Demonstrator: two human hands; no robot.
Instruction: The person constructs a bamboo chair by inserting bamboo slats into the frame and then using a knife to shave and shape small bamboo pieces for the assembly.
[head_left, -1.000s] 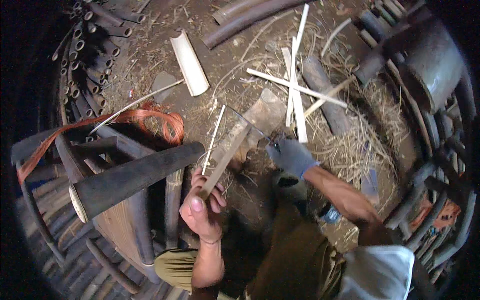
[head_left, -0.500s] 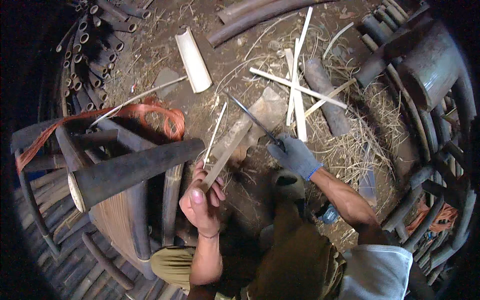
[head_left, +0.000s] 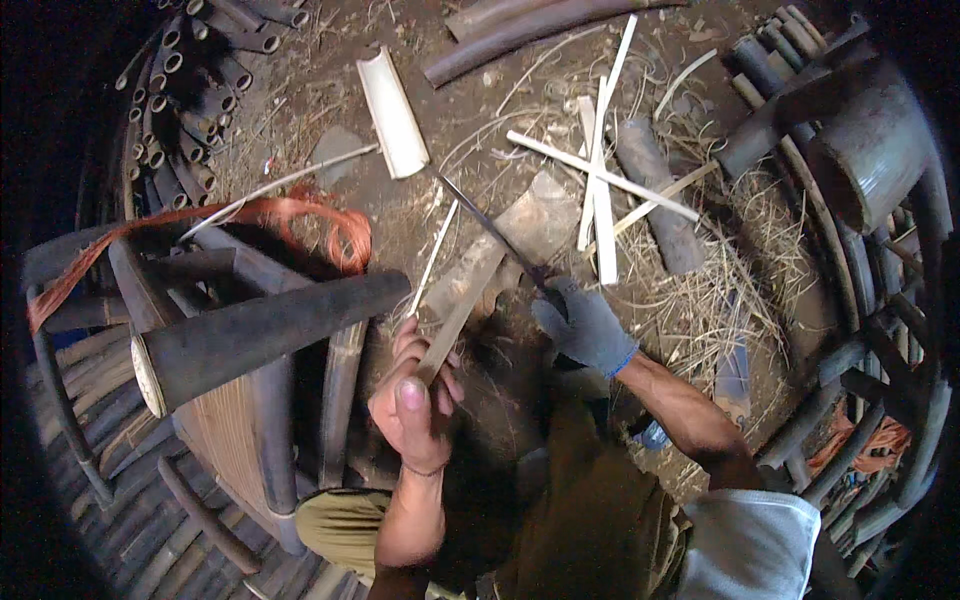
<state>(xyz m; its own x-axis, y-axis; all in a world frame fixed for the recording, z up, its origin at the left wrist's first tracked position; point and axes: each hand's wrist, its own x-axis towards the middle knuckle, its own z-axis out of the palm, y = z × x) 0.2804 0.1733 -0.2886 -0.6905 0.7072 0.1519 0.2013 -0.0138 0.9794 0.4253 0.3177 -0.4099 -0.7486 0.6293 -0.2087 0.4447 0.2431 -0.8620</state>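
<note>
My bare left hand point(head_left: 415, 400) is closed around the lower end of a flat bamboo strip point(head_left: 462, 310), its thumb pressed on the strip. The strip slants up and away to the right. A thinner pale sliver point(head_left: 436, 252) reaches down to the fingertips of that hand; whether they hold it I cannot tell. In a grey work glove, my right hand point(head_left: 583, 325) grips a knife point(head_left: 487, 222) by its handle. The long dark blade points far left and crosses just above the far end of the strip.
Several pale bamboo strips point(head_left: 603, 215) lie crossed beside a short dark log point(head_left: 660, 195), with shavings point(head_left: 740, 290) around. A split bamboo half point(head_left: 392, 118) lies beyond. At left stand a dark bamboo frame point(head_left: 270, 335) and orange twine point(head_left: 347, 240); bamboo poles point(head_left: 865, 140) lean at right.
The knife and my right hand have shifted slightly left and away, the blade tip now near the split bamboo half. My left hand has barely moved.
</note>
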